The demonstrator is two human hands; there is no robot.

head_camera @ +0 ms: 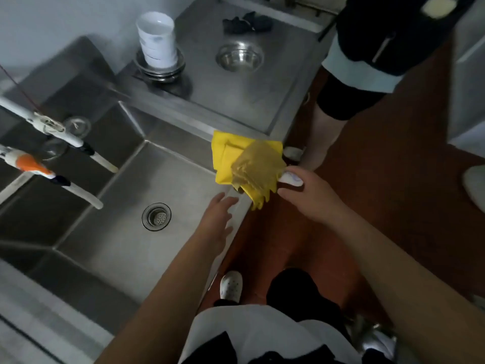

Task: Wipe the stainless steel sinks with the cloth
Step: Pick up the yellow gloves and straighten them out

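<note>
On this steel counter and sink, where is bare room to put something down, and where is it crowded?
Free: the sink floor around the drain, and the counter front, between the steel bowl and the yellow cloth. Crowded: the counter's back, with stacked cups, bowl and dark rag; the sink's left under the faucets; the rim corner by both hands.

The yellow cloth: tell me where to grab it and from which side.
Probably take the yellow cloth by the bunched end overhanging the sink's front rim, coming from the floor side, where the right hand already is. That end hangs free; the rest lies flat.
</note>
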